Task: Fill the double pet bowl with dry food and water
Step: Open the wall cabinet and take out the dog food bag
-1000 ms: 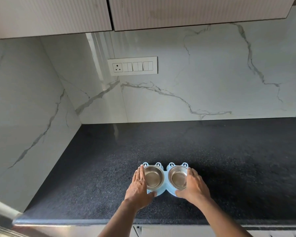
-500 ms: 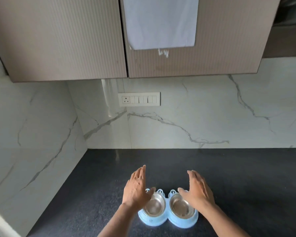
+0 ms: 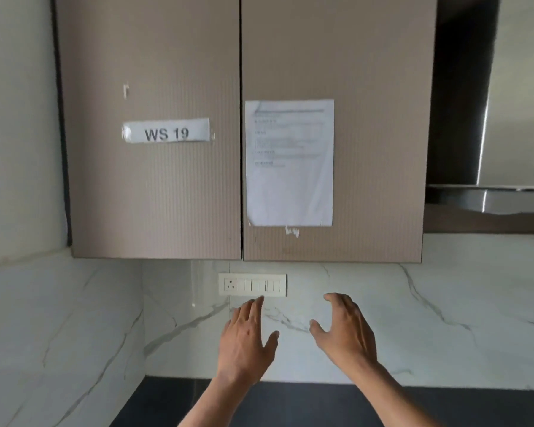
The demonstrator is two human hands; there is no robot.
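Both hands are up in front of the marble backsplash (image 3: 444, 303), empty. The left hand (image 3: 244, 340) has its fingers straight and close together, thumb out, fingertips just under the switch panel (image 3: 252, 285). The right hand (image 3: 346, 331) is spread with loosely bent fingers, not holding anything. The double pet bowl isn't in view right now, only a strip of dark countertop (image 3: 305, 405) at the bottom. Above are two beige cabinet doors, the left one (image 3: 148, 195) labelled "WS 19" (image 3: 166, 133), the right with a printed sheet (image 3: 289, 163) taped on.
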